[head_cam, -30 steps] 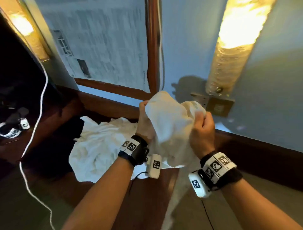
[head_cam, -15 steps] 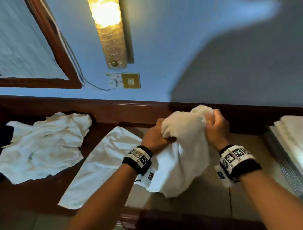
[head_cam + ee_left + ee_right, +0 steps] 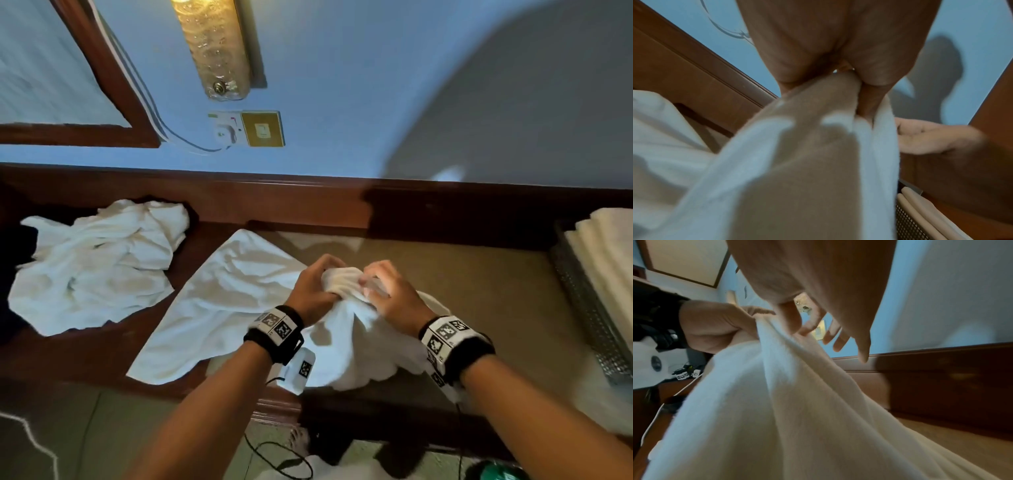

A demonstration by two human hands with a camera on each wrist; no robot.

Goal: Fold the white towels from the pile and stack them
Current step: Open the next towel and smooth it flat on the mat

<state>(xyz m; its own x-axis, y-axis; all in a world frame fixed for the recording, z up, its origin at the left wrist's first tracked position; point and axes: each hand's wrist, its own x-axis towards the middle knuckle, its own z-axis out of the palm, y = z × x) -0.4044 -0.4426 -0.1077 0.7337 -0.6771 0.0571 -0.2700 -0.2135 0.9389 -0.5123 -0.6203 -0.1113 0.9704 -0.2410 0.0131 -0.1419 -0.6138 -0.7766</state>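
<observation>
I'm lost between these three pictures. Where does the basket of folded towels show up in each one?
Head view: the basket of folded towels sits at the far right edge, on the counter.
Left wrist view: the basket of folded towels is in the bottom right corner, mesh wall showing.
Right wrist view: not in it.
Shared landmark: the bunched towel gripped by the left hand.

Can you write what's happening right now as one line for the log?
step: spreading towel | left hand: grips towel | right hand: fingers loosening | pile: unfolded | stack: in basket

Blue wall with lit wall lamp above dark wooden counter
</observation>
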